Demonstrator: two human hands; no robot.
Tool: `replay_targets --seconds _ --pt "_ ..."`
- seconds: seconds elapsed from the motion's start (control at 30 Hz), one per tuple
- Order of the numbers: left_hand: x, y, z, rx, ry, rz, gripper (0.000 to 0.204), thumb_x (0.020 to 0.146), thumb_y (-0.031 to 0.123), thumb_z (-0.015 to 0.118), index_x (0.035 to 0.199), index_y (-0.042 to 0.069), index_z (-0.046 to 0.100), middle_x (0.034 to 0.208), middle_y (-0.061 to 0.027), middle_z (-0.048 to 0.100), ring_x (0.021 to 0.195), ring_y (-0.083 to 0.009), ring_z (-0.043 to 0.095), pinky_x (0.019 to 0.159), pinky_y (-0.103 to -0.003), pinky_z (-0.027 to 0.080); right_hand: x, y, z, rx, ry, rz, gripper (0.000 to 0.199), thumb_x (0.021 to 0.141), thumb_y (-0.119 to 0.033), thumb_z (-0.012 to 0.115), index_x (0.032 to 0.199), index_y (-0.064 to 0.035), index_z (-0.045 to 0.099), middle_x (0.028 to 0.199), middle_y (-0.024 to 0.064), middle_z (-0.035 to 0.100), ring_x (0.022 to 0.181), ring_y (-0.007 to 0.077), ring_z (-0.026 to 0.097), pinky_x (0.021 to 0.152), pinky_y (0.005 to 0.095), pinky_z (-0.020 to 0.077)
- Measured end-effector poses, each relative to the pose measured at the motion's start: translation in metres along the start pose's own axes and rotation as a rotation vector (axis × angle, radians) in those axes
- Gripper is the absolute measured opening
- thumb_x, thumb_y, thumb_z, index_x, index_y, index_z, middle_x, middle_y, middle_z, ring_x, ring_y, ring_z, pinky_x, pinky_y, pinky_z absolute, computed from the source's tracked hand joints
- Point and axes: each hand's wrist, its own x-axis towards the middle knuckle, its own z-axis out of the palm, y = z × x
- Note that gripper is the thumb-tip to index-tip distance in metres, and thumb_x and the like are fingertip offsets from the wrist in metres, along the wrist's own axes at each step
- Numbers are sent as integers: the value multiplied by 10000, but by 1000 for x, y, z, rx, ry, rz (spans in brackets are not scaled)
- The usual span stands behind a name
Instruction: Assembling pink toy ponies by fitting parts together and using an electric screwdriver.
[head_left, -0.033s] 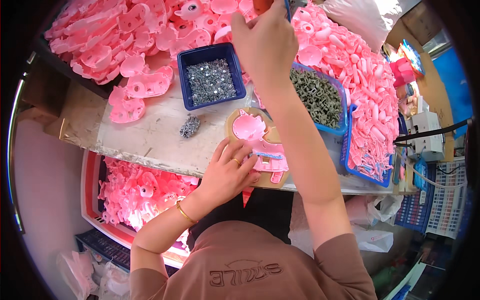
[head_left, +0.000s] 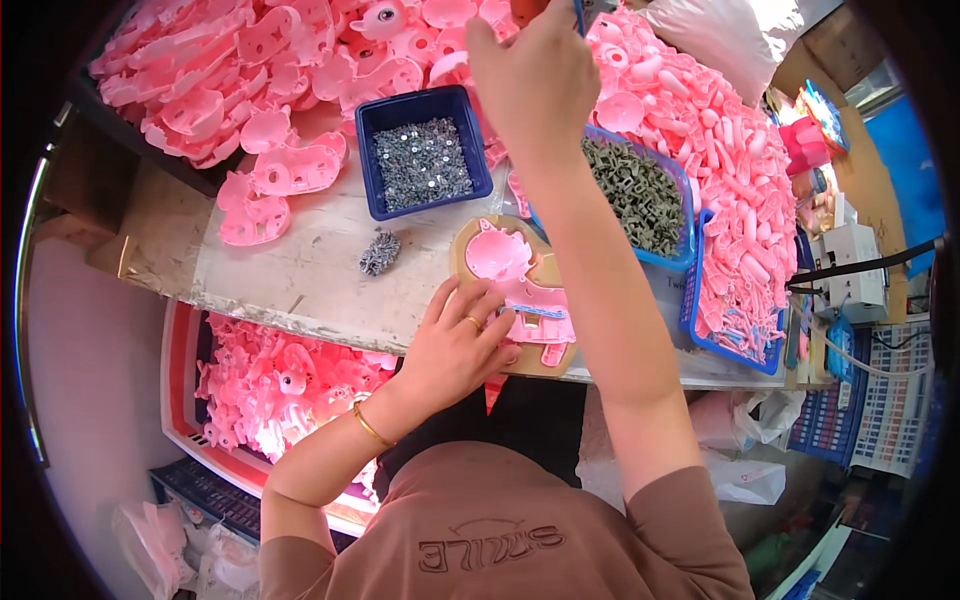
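Note:
My left hand (head_left: 462, 335) lies flat with fingers apart on the near-left side of a pink plastic toy shell half (head_left: 497, 255). The shell lies hollow side up in a tan, shaped holder (head_left: 464, 243) at the table's front edge. A small blue strip (head_left: 537, 312) crosses the shell's lower part. Farther off, my right hand (head_left: 540, 85) is raised at the top of the picture, its fingers closed round an orange-red object (head_left: 527, 10). That object is mostly cut off by the picture's edge, so its kind cannot be made out.
A navy tray of small screws (head_left: 422, 160) stands left of my right forearm, with a screw clump (head_left: 380, 252) nearby. A blue basket of dark clip-like parts (head_left: 640, 200) sits right. Pink parts (head_left: 735, 200) heap behind. A bin of pink shells (head_left: 290, 385) stands below the table.
My right hand and the orange-red object have shifted very slightly. My left hand and the pink shell stay in place.

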Motion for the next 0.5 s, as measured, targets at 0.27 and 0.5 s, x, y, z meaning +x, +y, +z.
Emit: replay_targets --seconds 0.27,0.5 --pt "-1 -2 -1 -2 -18 31 375 850 306 690 1111 50 610 1199 -110 575 1252 -292 483 1120 -502 338 35 12 27 -150 -62 45 491 832 -434 716 1003 22 649 874 235 700 846 415 686 768 489 540" --pt "-3 -4 -2 -14 -19 41 386 859 305 680 1134 48 596 1214 -113 566 1267 -289 472 1130 -501 322 69 10 5 286 -252 139 565 779 -489 745 1041 2 651 901 229 692 918 404 673 825 468 522"
